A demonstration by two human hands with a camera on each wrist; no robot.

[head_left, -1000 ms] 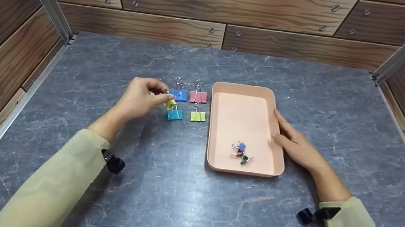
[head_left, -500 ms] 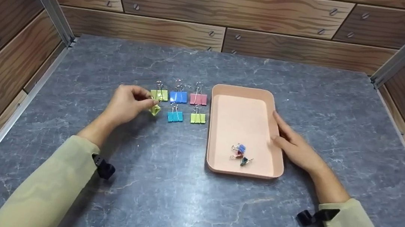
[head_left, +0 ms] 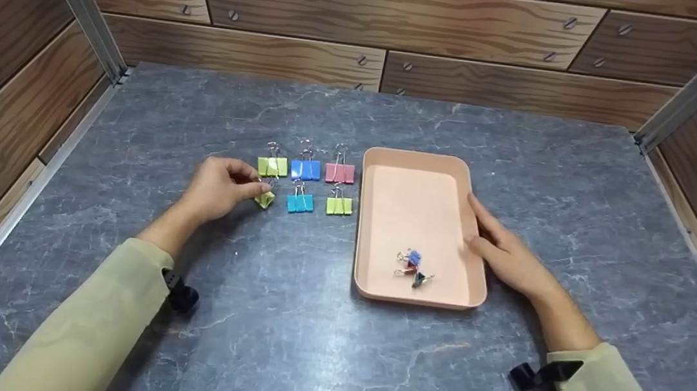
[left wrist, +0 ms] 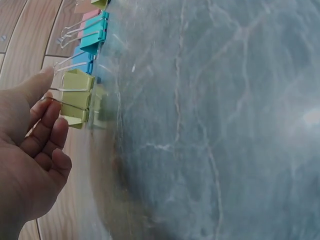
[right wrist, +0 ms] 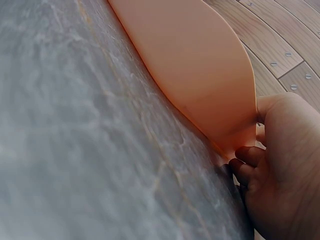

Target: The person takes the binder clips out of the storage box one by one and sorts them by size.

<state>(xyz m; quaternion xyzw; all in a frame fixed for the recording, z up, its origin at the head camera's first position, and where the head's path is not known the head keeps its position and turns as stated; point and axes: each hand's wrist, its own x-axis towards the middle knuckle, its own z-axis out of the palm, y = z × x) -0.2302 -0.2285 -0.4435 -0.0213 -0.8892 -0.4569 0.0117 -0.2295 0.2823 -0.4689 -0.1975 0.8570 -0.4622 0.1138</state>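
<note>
My left hand (head_left: 219,190) pinches the wire handles of a yellow-green binder clip (left wrist: 75,95) between thumb and fingers, at the left end of the front row of clips. In the head view this clip (head_left: 265,199) is partly covered by the fingertips. Beside it in that row are a teal binder clip (head_left: 300,203) and a light green one (head_left: 339,205). Behind stand yellow-green (head_left: 272,167), blue (head_left: 305,169) and pink (head_left: 340,173) binder clips. My right hand (head_left: 510,255) holds the right wall of the peach tray (right wrist: 200,60), thumb at the rim and fingers against the outside.
Inside the tray, near its front end, lie small binder clips: a blue one (head_left: 414,258), a red one (head_left: 409,270) and a dark green one (head_left: 419,280). The marbled grey table (head_left: 281,344) is bounded by wood-patterned panels (head_left: 285,56) at the back and sides.
My left hand has carried the yellow-green clip left and toward me, then down to the front row's left end. The back yellow-green clip has come into view. My right hand stays on the tray.
</note>
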